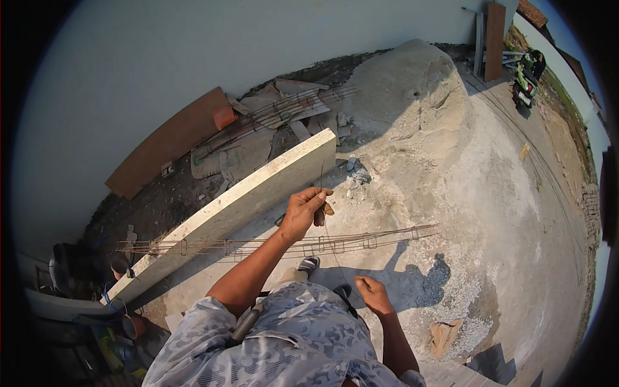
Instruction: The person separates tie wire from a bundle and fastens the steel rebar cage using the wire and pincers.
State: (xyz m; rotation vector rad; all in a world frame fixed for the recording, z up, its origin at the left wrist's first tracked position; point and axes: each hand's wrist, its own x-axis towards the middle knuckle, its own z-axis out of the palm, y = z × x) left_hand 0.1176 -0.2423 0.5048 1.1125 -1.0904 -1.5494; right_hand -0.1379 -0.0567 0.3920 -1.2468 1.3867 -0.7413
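My left hand (304, 211) is closed in a pinch on a thin wire (334, 250). A short end of it sticks up above the fingers, and the rest hangs down toward my right hand (374, 295). That hand is closed too, thumb against fingers, at the wire's lower end. Below my left hand lies a long, narrow rebar cage (367, 240) with small square stirrups, running left to right in front of my feet. Its left part rests on a long pale beam (258, 184). My left forearm crosses over the cage and hides part of it.
Brown boards (171, 138) and more rebar (284, 111) lie along the white wall. A large sand pile (412, 84) rises at the back. Gravel (474, 335) is spread to the right, and a motorcycle (527, 80) stands far right. Buckets (134, 326) sit at the lower left.
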